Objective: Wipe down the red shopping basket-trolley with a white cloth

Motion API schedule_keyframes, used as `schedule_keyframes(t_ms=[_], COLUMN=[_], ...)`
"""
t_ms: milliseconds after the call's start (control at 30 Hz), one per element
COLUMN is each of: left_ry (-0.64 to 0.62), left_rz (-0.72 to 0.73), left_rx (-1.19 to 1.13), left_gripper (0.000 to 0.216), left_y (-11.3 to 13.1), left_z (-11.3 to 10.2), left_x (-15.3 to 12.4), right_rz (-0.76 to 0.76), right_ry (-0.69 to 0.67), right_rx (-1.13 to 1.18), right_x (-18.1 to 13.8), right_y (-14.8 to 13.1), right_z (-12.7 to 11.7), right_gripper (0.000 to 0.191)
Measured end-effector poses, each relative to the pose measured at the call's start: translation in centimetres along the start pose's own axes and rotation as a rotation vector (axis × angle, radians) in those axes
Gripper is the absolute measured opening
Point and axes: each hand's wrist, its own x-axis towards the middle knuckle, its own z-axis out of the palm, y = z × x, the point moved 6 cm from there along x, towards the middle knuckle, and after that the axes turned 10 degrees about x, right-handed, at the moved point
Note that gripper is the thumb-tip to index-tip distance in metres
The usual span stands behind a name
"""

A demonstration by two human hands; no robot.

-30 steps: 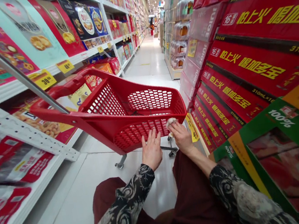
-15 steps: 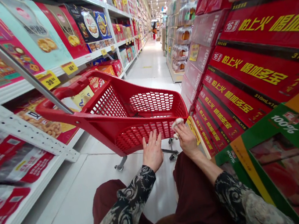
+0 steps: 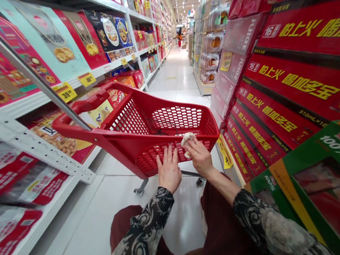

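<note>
My right hand [image 3: 200, 157], grip closed round the white cloth [image 3: 187, 138], has slid it from the cart's [image 3: 118, 145] near-right corner to mid-rim; that corner looks wiped. My left hand [image 3: 169, 170] lies open and flat on the near wall.

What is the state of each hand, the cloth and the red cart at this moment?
red cart: standing on its wheels in the aisle.
cloth: crumpled, pressed on the cart's rim.
left hand: open, fingers spread flat on the cart's near wall.
right hand: shut on the cloth.
</note>
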Motion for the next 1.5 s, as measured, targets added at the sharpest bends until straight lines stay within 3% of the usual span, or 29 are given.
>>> schedule_keyframes(t_ms=[233, 400, 500, 767, 1033, 1233, 1333, 1500], left_ry=[0.014, 0.031, 0.049, 0.084, 0.123, 0.131, 0.123, 0.104], left_rz=[-0.006, -0.034, -0.056, -0.074, -0.142, -0.145, -0.159, -0.214], left_rx=[0.012, 0.019, 0.027, 0.069, 0.099, 0.102, 0.105, 0.105], left_gripper=[0.066, 0.066, 0.065, 0.064, 0.062, 0.064, 0.063, 0.061], left_y=[-0.5, -1.5, -1.9, -3.4, -5.6, -6.1, -6.6, -7.8], left_z=[0.2, -0.1, -0.3, -0.4, -0.4, -0.6, -0.7, -1.6], left_x=[-0.6, -0.3, 0.0, -0.5, -0.3, -0.6, -0.7, -0.2], right_rz=[-0.009, -0.022, -0.027, -0.052, -0.054, -0.054, -0.082, -0.136], right_ry=[-0.171, -0.053, -0.035, -0.186, -0.112, -0.238, -0.242, -0.145], right_rx=[0.033, 0.105, 0.103, 0.106, 0.135, 0.109, 0.131, 0.169], right_x=[-3.5, 0.2, 1.6, -2.5, 2.2, -0.6, -0.6, 4.1], right_y=[-0.6, -2.5, -2.8, -2.6, -4.2, -4.0, -4.9, -6.9], right_z=[2.8, 1.2, 1.4, 4.7, 3.8, 6.6, 6.8, 6.2], right_gripper=[0.032, 0.033, 0.034, 0.030, 0.035, 0.032, 0.031, 0.033])
